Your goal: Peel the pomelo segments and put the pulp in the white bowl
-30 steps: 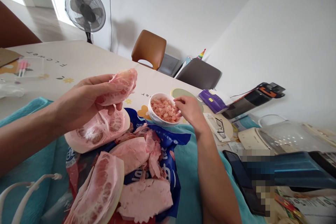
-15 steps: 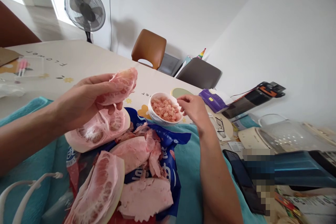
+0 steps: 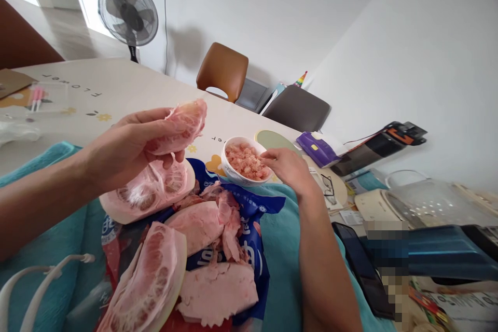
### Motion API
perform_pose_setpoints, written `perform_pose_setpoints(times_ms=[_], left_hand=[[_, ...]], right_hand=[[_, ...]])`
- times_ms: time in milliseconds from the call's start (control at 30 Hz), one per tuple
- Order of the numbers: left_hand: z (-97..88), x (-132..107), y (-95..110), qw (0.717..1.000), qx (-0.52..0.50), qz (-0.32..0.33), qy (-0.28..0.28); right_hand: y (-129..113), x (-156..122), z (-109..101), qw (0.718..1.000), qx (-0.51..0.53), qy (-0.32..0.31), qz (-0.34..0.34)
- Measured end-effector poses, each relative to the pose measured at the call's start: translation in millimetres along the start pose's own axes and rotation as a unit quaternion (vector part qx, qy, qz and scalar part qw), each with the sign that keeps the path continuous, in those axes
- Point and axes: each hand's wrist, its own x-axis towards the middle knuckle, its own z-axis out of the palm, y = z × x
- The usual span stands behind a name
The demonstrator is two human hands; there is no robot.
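Note:
My left hand (image 3: 136, 137) holds a peeled pomelo segment (image 3: 184, 124) raised above the table, thumb on its near side. Over the right rim of a white bowl (image 3: 249, 179), my right hand (image 3: 288, 166) has its fingertips pinched at the pulp; what is between them, if anything, is hidden. Loose pink pomelo pulp (image 3: 245, 161) fills much of the bowl. Below my left hand lies a pomelo piece with rind (image 3: 148, 194), and a second rind wedge (image 3: 151, 275) lies nearer me. Peeled rind pieces (image 3: 218, 290) and membrane scraps (image 3: 229, 218) rest on a blue plastic bag (image 3: 259, 254).
A teal towel (image 3: 282, 238) lies under the bag. On the right are a purple tissue pack (image 3: 317, 148), glasses (image 3: 329, 187), a phone (image 3: 360, 264) and a dark blue bottle (image 3: 439, 249). A fan (image 3: 128, 13) and a brown chair (image 3: 223, 70) stand beyond the table.
My right hand has shifted a little left, its fingertips now over the pulp inside the bowl's rim. My left hand still holds the segment in nearly the same place.

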Motion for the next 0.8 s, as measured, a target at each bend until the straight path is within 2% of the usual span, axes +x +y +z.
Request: perform_pose_setpoints(times_ms=[167, 300, 400, 500, 600, 667, 800], left_hand=[[0.6, -0.3, -0.2, 1.0, -0.01, -0.002, 0.0], [-0.1, 0.1, -0.6, 1.0, 0.001, 0.002, 0.001], [-0.5, 0.5, -0.8, 1.0, 0.005, 0.005, 0.005], [-0.6, 0.7, -1.2, 1.0, -0.002, 0.009, 0.002], [-0.4, 0.3, -1.1, 1.0, -0.006, 0.007, 0.001], [0.0, -0.2, -0.5, 1.0, -0.008, 0.0, 0.002], [0.3, -0.7, 0.5, 1.0, -0.008, -0.005, 0.004]], right_hand=[[-1.0, -3.1, 0.7, 0.994, -0.083, -0.072, 0.002], [-2.7, -0.4, 8.7, 0.993, -0.107, -0.057, 0.004], [-0.8, 2.6, 10.8, 0.997, -0.076, -0.024, -0.003], [5.1, 6.5, 9.0, 0.999, 0.03, 0.027, 0.0], [12.1, 10.2, 7.4, 0.982, 0.18, 0.057, -0.009], [15.4, 11.6, 7.6, 0.958, 0.282, 0.049, -0.008], [17.2, 11.7, 9.3, 0.89, 0.455, 0.016, 0.027]])
